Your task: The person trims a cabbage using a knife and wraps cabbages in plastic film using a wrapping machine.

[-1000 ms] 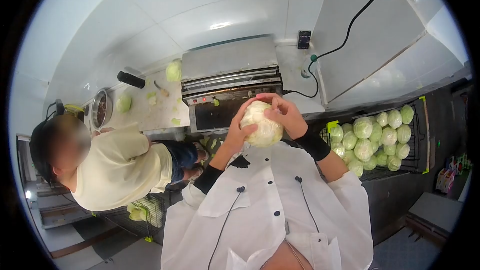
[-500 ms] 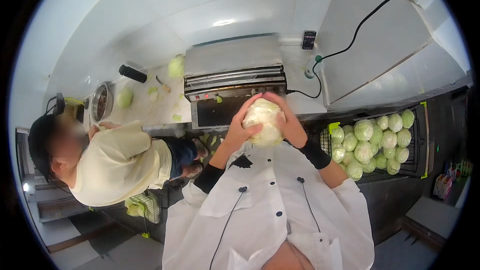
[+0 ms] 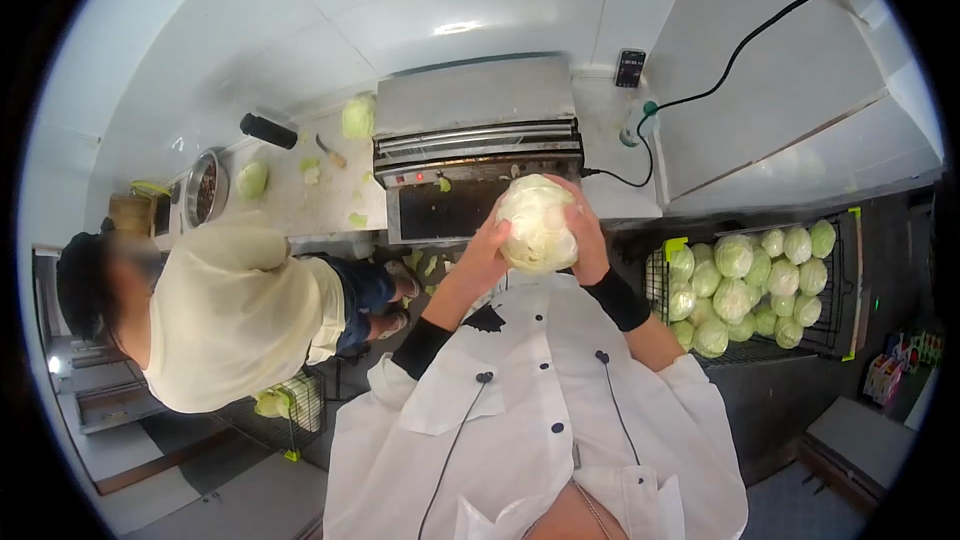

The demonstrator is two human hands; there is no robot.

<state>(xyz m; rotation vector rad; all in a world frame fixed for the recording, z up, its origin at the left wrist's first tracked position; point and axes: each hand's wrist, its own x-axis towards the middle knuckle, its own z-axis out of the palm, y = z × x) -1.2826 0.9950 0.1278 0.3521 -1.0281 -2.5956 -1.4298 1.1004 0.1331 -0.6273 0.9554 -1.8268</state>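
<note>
A pale green cabbage [image 3: 538, 223] is held up in front of my chest, between both palms. It looks shiny in places, as if in clear film. My left hand [image 3: 487, 250] grips its left side, and my right hand [image 3: 590, 237] wraps round its right side with the fingers partly behind it. Just beyond the cabbage stands a film wrapping machine [image 3: 478, 140] with metal rollers, a small red light and a dark plate [image 3: 440, 215] at its front. A scrap of leaf lies on the machine's front.
On the right, a wire basket [image 3: 848, 285] holds several wrapped cabbages [image 3: 735, 255]. A co-worker in a cream shirt [image 3: 235, 320] stands at left. The counter [image 3: 335, 195] bears a knife [image 3: 330, 151], cabbages and a steel bowl [image 3: 219, 190]. A black cable [image 3: 735, 48] runs along the right wall.
Between my hands, the cabbage has turned and moved slightly up and to the right. My fingers have shifted round its sides. The co-worker has leaned a little and turned further away.
</note>
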